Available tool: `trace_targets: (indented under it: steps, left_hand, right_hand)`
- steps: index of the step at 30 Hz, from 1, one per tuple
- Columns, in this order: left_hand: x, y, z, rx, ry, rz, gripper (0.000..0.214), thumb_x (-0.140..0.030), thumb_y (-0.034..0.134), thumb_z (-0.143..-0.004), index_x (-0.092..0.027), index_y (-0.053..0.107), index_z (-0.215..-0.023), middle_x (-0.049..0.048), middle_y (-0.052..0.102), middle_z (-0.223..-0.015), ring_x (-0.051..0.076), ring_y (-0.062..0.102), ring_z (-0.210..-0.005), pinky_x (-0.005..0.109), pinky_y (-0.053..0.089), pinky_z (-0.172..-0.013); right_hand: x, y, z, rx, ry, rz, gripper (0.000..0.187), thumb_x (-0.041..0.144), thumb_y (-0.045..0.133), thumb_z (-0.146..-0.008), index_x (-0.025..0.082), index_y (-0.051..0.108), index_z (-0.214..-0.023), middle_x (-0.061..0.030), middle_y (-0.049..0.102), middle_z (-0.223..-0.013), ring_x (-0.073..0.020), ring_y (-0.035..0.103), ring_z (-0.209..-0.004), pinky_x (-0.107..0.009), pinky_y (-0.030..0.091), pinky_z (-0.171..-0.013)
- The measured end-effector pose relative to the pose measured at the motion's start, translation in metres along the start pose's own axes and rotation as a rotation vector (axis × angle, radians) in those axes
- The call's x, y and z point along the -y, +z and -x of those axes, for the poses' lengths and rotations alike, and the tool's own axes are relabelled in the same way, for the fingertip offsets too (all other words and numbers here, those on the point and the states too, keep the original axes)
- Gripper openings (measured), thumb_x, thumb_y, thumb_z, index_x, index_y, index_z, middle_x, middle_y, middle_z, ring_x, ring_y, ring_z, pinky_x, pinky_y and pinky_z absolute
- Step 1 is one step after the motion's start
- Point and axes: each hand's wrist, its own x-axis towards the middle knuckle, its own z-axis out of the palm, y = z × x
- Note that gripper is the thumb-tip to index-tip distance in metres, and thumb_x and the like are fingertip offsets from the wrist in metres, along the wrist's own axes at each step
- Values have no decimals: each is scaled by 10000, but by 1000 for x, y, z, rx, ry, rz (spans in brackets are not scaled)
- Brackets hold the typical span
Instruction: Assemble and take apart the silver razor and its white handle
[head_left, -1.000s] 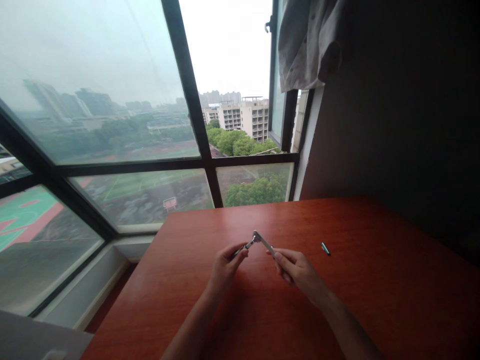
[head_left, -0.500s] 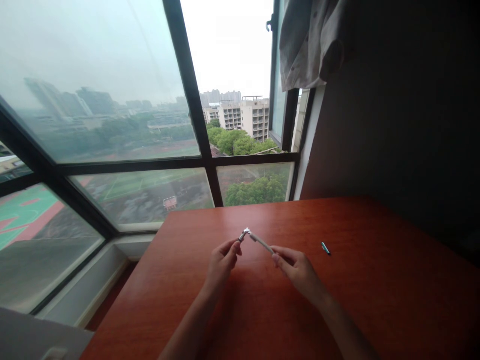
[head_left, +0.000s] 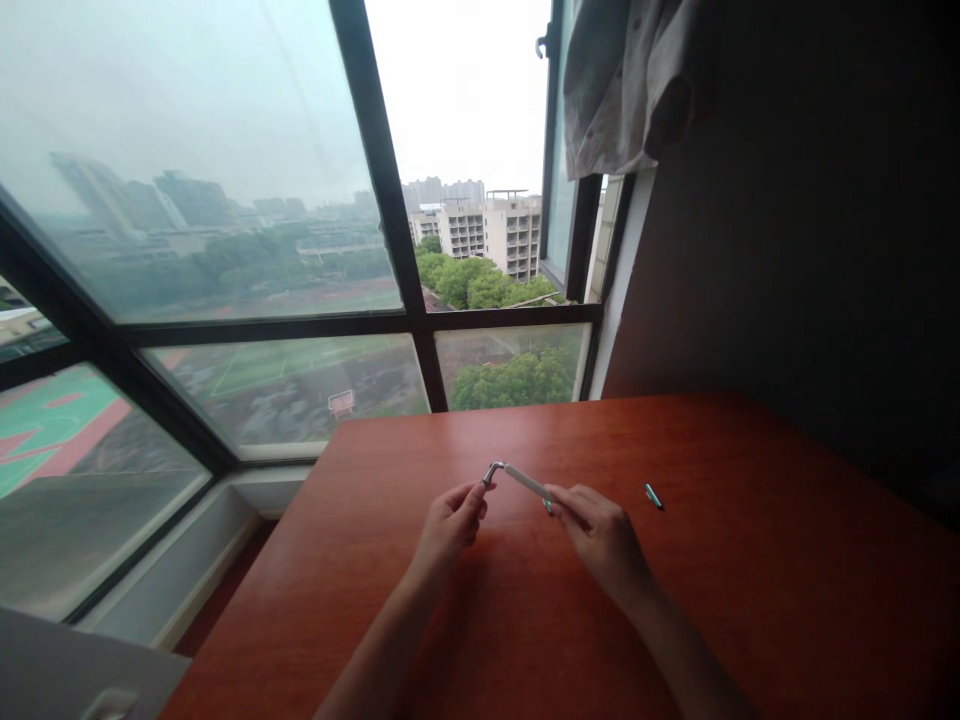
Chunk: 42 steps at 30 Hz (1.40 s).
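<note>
My left hand (head_left: 455, 518) pinches a small bent silver metal piece (head_left: 492, 472) between thumb and fingertips. Its upper part curves over toward the right. In my right hand (head_left: 600, 530) is a slim pale stick (head_left: 527, 481), gripped by its lower right end and slanting up to the left. The stick's upper end comes right up to the bent metal piece; whether they are joined I cannot tell. A small teal bit (head_left: 547, 507) shows just under the right fingertips. Both hands are held above the table, their fingers closed.
The reddish-brown wooden table (head_left: 337, 600) spreads beneath my hands. A small teal and dark pen-like item (head_left: 654, 496) lies on it to the right. Beyond the table's far edge are dark-framed windows (head_left: 420, 322), with a grey cloth (head_left: 622, 100) hanging at upper right.
The stick has turned in my right hand, so its side piece near the top no longer shows and a teal bit appears by the fingers. My left hand has shifted slightly right.
</note>
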Motion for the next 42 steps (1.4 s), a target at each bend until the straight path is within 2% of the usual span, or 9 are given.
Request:
trace_targets:
  steps: [9, 24, 33, 42]
  left_hand:
    - [3, 2, 1, 20, -2, -29, 596, -581, 668, -702, -91, 672, -1040, -79, 371, -562, 36, 244, -420, 178, 172, -394]
    - [10, -5, -5, -54, 207, -299, 497, -565, 605, -760, -103, 720, -902, -30, 436, -568, 99, 363, -496, 206, 272, -451]
    - [14, -1, -4, 27, 157, -284, 505, -543, 613, -770, -89, 721, -963, -39, 426, -565, 92, 347, -495, 206, 250, -452]
    - [7, -2, -3, 12, 28, -99, 606, -597, 663, -696, -81, 687, -1015, -70, 376, -558, 53, 274, -439, 188, 179, -415]
  right_hand:
    - [3, 0, 2, 22, 3, 103, 302, 315, 453, -954, 213, 684, -1119, -64, 665, -805, -179, 626, -722, -238, 463, -678]
    - [4, 0, 3, 42, -21, 273, 289, 309, 447, -965, 240, 687, -1110, -54, 670, -791, -177, 630, -725, -234, 409, -648]
    - [7, 2, 4, 45, -41, 276, 283, 302, 443, -967, 244, 689, -1095, -49, 673, -803, -178, 627, -741, -235, 403, -646]
    - [7, -4, 1, 12, -9, 232, 286, 296, 449, -966, 231, 684, -1116, -44, 666, -790, -167, 625, -728, -223, 415, -665]
